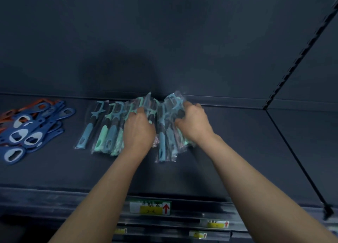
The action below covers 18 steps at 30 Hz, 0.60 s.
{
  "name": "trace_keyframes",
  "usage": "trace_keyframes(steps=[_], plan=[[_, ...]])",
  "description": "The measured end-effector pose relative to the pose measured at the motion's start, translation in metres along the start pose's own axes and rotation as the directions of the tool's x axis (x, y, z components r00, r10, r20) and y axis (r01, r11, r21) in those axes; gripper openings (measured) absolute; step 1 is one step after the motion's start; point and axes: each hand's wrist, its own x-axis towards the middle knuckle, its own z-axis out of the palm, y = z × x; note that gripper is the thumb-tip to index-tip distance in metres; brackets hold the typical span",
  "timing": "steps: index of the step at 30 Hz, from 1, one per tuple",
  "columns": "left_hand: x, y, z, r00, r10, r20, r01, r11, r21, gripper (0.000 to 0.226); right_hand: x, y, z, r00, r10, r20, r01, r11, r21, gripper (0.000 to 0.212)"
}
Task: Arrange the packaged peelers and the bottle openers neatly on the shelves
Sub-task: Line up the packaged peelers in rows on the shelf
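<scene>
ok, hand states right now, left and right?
Left hand: grips packaged peelers, mid-row.
Right hand: grips packaged peelers at the row's right end.

Your left hand (139, 131) and right hand (193, 122) grip packaged peelers (102, 135) on the shelf (237, 151); bottle openers (33, 129) are piled at left.

The shelf (237, 151) is dark navy-grey all over. The peelers (102, 129) have pale blue, mint green and darker blue handles with black sections, inside clear glossy wraps. The openers (33, 129) are mostly deep blue, a few orange, with whitish centres. The label (150, 208) is white and yellow, green-edged, with a red arrow
</scene>
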Motion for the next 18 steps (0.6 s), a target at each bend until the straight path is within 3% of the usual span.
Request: trace_keyframes(steps=[3,7,9,12,18], plan=[[0.002,-0.016,-0.006,1.0,-0.01,-0.022,0.011,0.999,0.047,0.032,-0.002,-0.013,0.02,1.0,-0.009,0.029,0.011,0.998,-0.056,0.042],[0.002,-0.031,-0.017,0.998,-0.063,-0.013,0.064,0.995,0.076,0.033,-0.002,-0.026,0.042,0.998,-0.043,0.041,0.053,0.956,-0.288,0.072],[0.004,-0.039,-0.019,0.997,-0.076,-0.024,0.078,0.994,0.079,0.027,0.001,-0.031,0.047,0.997,-0.038,0.072,0.06,0.938,-0.341,0.069],[0.009,-0.051,-0.02,0.995,-0.093,-0.039,0.096,0.992,0.088,0.026,0.006,-0.037,0.048,0.996,-0.004,0.093,0.034,0.944,-0.327,0.054],[0.012,-0.063,-0.019,0.997,-0.068,-0.019,0.07,0.989,0.132,0.03,0.008,-0.042,0.051,0.983,0.132,0.126,-0.091,0.953,-0.287,0.064]])
